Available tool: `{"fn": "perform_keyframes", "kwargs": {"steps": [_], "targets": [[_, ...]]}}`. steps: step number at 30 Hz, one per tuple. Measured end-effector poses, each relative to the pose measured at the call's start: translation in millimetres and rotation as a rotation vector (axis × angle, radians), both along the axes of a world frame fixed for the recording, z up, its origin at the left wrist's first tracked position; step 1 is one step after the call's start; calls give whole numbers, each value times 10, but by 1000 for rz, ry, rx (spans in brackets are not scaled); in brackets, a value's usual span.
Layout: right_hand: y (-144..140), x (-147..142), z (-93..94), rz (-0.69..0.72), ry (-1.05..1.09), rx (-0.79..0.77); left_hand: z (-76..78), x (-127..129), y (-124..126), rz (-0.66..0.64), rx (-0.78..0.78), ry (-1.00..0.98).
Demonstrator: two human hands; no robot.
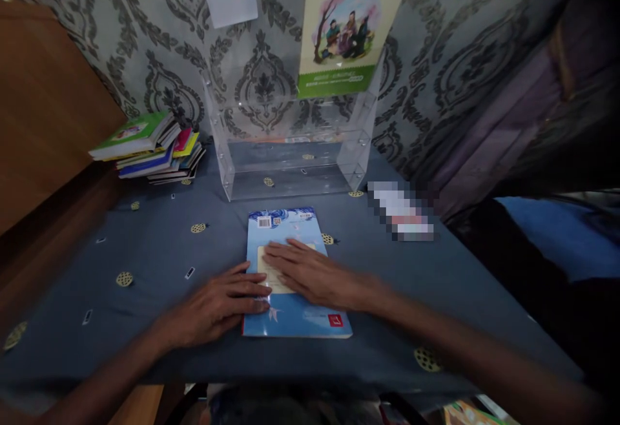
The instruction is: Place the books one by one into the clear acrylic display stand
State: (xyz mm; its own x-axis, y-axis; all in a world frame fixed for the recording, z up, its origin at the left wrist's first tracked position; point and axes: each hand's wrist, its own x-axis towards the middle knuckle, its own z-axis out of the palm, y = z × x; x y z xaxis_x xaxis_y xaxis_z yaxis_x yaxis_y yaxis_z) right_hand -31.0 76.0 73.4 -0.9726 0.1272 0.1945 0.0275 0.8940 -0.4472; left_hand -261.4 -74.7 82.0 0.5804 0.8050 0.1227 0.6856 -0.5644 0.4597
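Observation:
A closed book [295, 321] with a blue cover lies flat on the table, its barcode at the top and a small red square near the lower right corner. Across its left edge rests my left hand [225, 299], fingers stretched out over the cover. My right hand [314, 274] lies flat over the middle of the book, partly hiding a pale yellow panel. That hand is slightly blurred. Neither hand grips anything.
Behind the book stands a clear acrylic shelf [290, 183], with a cream and green book [339, 79] upright on top. A stack of books [150, 147] sits at the back left. Toward the right lies a pixelated item [402, 212]. A dark blue cloth [159, 238] covers the table.

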Motion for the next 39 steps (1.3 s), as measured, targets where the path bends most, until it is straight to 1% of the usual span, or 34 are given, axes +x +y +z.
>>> {"fn": "perform_keyframes", "kwargs": {"steps": [3, 5, 7, 11, 13, 15, 19, 26, 30, 33, 35, 37, 39], "targets": [[96, -366, -169, -66, -32, 55, -26, -9, -4, -20, 17, -15], [218, -471, -242, -148, -54, 103, -52, -23, -4, -39, 36, -35], [348, -463, -276, -264, -83, 143, -81, -37, -4, -46, 54, -59], [501, -297, -311, -516, -147, 179, -129, -57, -6, -38, 64, -97], [492, -225, -344, -591, -146, 185, -141, -66, -11, -39, 55, -108], [427, -168, -383, -611, -133, 197, -149, -75, -15, -42, 47, -119], [169, -31, -426, -554, -78, 236, -150, -89, -12, -55, 43, -138], [-410, 285, -398, -333, -8, 264, -99, -80, 6, -53, 21, -143], [-644, 410, -372, -230, 5, 252, -111, -77, 6, -51, 34, -178], [-717, 477, -328, -202, 0, 208, -111, -86, 11, -55, 37, -189], [-718, 519, -299, -195, 14, 164, -77, -96, 30, -61, 41, -206], [-686, 572, -277, -189, 54, 110, -7, -105, 67, -61, 52, -249], [-629, 641, -251, -186, 141, 34, 96, -109, 125, -51, 53, -305]]}}
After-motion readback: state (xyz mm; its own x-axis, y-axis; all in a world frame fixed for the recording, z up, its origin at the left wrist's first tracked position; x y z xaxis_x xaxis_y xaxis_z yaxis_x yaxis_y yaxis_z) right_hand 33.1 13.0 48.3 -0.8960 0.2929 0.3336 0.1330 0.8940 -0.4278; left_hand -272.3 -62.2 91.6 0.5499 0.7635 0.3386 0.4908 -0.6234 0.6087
